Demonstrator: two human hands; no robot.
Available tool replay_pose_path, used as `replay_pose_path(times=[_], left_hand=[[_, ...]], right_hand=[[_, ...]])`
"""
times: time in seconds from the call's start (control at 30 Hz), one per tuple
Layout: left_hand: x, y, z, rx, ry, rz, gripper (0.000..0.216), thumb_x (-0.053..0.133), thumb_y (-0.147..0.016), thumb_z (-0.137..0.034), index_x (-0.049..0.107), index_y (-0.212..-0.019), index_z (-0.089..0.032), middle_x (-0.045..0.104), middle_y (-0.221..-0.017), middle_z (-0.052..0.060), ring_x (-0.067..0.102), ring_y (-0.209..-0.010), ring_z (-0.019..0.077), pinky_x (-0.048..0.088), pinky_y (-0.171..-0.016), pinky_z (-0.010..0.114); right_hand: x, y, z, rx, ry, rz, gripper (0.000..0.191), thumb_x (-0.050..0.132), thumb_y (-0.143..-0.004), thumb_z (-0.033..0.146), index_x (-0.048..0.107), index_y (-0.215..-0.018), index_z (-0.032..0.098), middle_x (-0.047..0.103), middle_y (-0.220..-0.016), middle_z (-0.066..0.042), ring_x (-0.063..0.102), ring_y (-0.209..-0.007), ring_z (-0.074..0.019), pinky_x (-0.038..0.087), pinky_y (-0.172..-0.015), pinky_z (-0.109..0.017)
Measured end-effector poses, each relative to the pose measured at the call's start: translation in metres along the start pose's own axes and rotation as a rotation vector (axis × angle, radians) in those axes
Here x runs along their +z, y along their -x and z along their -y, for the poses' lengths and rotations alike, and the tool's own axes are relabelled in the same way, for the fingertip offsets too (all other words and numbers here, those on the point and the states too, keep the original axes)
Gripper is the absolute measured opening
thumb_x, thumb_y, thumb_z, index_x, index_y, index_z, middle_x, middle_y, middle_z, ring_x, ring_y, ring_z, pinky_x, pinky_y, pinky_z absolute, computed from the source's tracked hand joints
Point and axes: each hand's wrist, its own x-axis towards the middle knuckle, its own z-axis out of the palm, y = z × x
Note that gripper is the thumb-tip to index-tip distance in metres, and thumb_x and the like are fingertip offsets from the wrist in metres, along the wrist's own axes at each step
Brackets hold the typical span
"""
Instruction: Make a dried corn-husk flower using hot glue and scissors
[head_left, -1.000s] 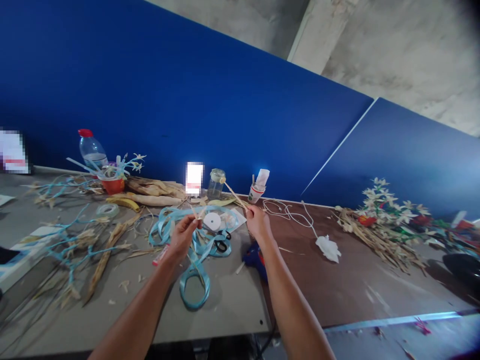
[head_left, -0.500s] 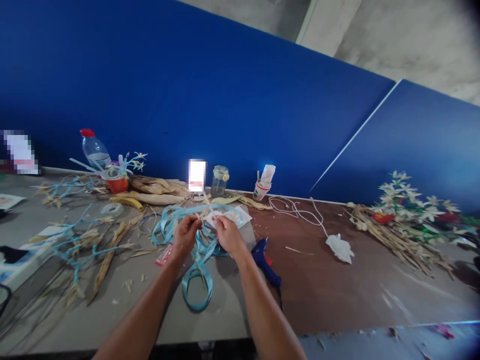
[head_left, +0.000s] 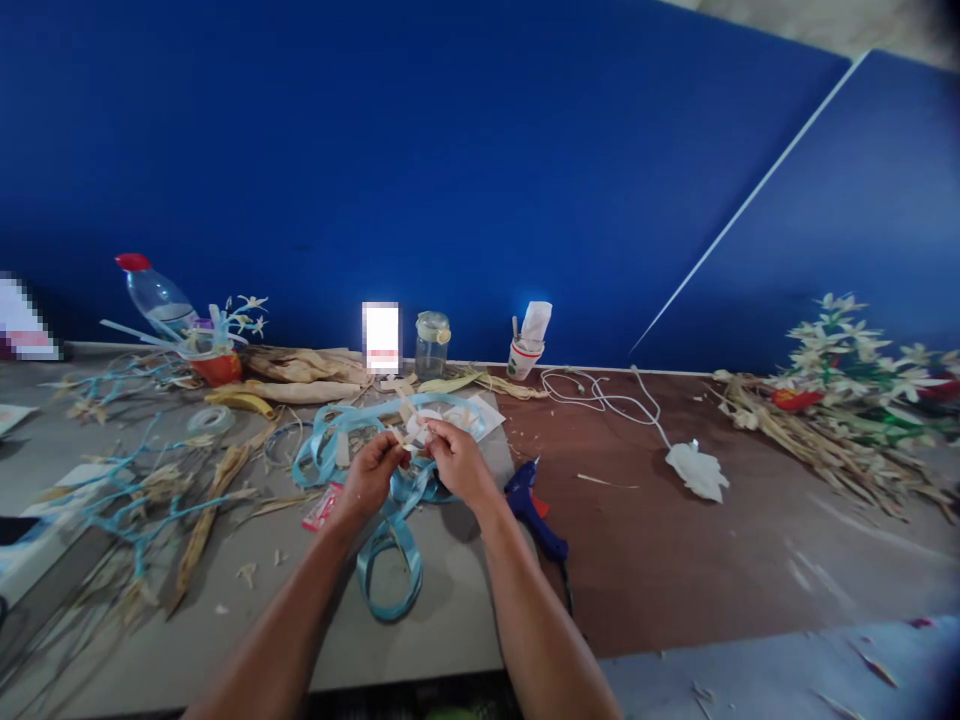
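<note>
Above the middle of the table, my left hand (head_left: 377, 470) and my right hand (head_left: 459, 460) are close together, fingertips pinched. Between them runs a thin pale husk strip (head_left: 410, 439), held by both; its ends are hidden by the fingers. Another pale piece (head_left: 407, 398) sticks up just beyond the fingertips. Light blue ribbon (head_left: 390, 610) lies in loops under and around the hands, with one loop toward me. Behind my right hand is a white sheet (head_left: 489, 420). A small red packet (head_left: 322, 507) lies beside my left wrist.
A blue glue gun (head_left: 541, 520) lies right of my right forearm. Dried husks (head_left: 307, 365), a glass jar (head_left: 433, 345) and a paper cup (head_left: 524, 358) line the back. Blue-wrapped stems (head_left: 142, 520) spread at left; white flowers (head_left: 840, 350) and a white cable (head_left: 622, 420) are at right.
The view has tilted and shifted slightly, so the table items appear displaced. My fingertips have come a little closer around the pale strip, with the right hand's fingers turned more inward.
</note>
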Motion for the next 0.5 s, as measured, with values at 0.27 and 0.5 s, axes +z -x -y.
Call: replay_pose_path(times=[0.27, 0.5], left_hand=[[0.006, 0.004, -0.002, 0.037, -0.185, -0.090, 0.013, 0.054, -0.076, -0.026, 0.057, -0.065, -0.019, 0.051, -0.057, -0.002, 0.045, -0.057, 0.0143, 0.036, -0.056, 0.026], [0.004, 0.007, -0.001, 0.097, -0.390, -0.033, 0.018, 0.047, -0.082, -0.028, 0.053, -0.069, -0.018, 0.051, -0.063, -0.002, 0.047, -0.062, 0.0134, 0.038, -0.061, 0.025]], right_hand=[[-0.012, 0.004, 0.003, -0.022, 0.109, 0.092, 0.024, 0.044, -0.083, 0.023, 0.068, -0.080, 0.017, 0.066, -0.079, -0.004, 0.058, -0.075, -0.0161, 0.043, -0.072, -0.024], [-0.014, 0.004, 0.005, 0.012, -0.019, 0.206, 0.043, 0.042, -0.086, 0.044, 0.057, -0.060, 0.014, 0.050, -0.058, 0.001, 0.047, -0.062, -0.0119, 0.035, -0.059, -0.021]])
